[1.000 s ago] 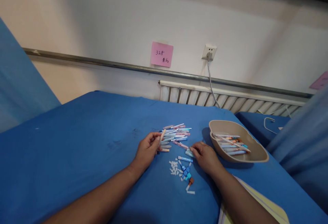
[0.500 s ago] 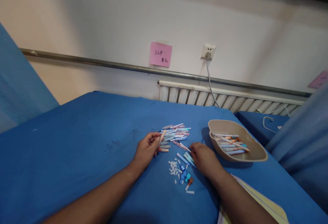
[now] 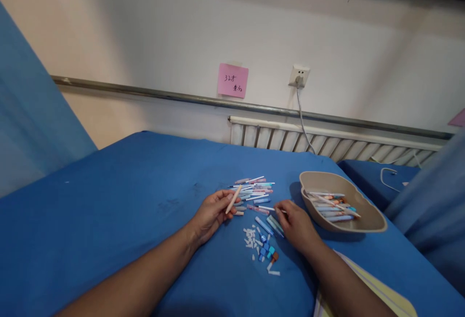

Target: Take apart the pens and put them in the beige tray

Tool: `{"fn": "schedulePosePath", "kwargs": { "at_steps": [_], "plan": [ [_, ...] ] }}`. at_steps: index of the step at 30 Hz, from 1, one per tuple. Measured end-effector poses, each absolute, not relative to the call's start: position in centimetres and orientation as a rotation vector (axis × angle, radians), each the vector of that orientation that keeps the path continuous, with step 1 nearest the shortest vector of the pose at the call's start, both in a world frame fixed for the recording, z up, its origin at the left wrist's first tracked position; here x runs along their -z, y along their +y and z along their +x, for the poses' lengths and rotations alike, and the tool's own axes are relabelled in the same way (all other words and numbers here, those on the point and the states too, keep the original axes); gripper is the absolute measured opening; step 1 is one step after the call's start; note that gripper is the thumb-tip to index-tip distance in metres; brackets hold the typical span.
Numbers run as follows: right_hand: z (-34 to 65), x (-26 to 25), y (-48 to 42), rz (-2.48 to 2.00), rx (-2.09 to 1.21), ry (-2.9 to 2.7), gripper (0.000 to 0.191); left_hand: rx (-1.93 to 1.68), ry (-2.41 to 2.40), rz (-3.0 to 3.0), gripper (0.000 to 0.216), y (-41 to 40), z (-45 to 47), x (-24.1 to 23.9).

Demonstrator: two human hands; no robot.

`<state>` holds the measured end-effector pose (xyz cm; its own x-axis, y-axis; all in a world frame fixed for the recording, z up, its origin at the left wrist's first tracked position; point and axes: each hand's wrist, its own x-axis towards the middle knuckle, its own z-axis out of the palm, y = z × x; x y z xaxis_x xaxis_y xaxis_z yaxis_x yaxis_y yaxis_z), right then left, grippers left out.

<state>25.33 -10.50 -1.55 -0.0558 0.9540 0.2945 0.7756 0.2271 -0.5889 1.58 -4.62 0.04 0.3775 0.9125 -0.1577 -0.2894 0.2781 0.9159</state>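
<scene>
My left hand (image 3: pixel 212 214) is closed around a pale cream pen barrel (image 3: pixel 233 199), held tilted between thumb and fingers. Beside it lies a loose pile of pen parts (image 3: pixel 256 192), with clear, pink and blue barrels and thin white sticks. My right hand (image 3: pixel 296 224) pinches the end of a thin white stick (image 3: pixel 267 207), whose other end reaches over a pink pen barrel (image 3: pixel 257 210). Close below the right fingers are blue and greenish barrels (image 3: pixel 264 226). Nearer me lie small white pieces (image 3: pixel 250 237) and blue, teal and brown block-shaped caps (image 3: pixel 266 248).
A beige basin (image 3: pixel 376 225) holding several pens and sticks stands on the right of the blue-covered surface (image 3: pixel 138 201). Partly under my right forearm lies a yellow striped item (image 3: pixel 381 288). Behind are a radiator (image 3: pixel 272 135) and a plugged-in cable (image 3: pixel 303 123); blue curtains hang at both sides.
The view has shifted slightly, moving everything a little rightward. The cream barrel shows more fully in my left hand. The white stick in my right hand now lies flatter, with more of it exposed.
</scene>
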Motion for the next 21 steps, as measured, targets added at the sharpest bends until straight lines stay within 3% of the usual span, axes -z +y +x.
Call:
{"fn": "schedulePosePath", "kwargs": {
  "at_steps": [8, 21],
  "plan": [
    [25.27, 1.35, -10.17, -1.267, -0.743, -1.150, 0.025, -0.843, 0.803, 1.087, 0.030, -4.96, 1.75, -0.23],
    [24.79, 0.83, -10.50, -1.185, -0.782, -1.057, 0.029, -0.735, 0.872, 1.402, 0.033, -5.25, 2.00, 0.28]
  ]
}}
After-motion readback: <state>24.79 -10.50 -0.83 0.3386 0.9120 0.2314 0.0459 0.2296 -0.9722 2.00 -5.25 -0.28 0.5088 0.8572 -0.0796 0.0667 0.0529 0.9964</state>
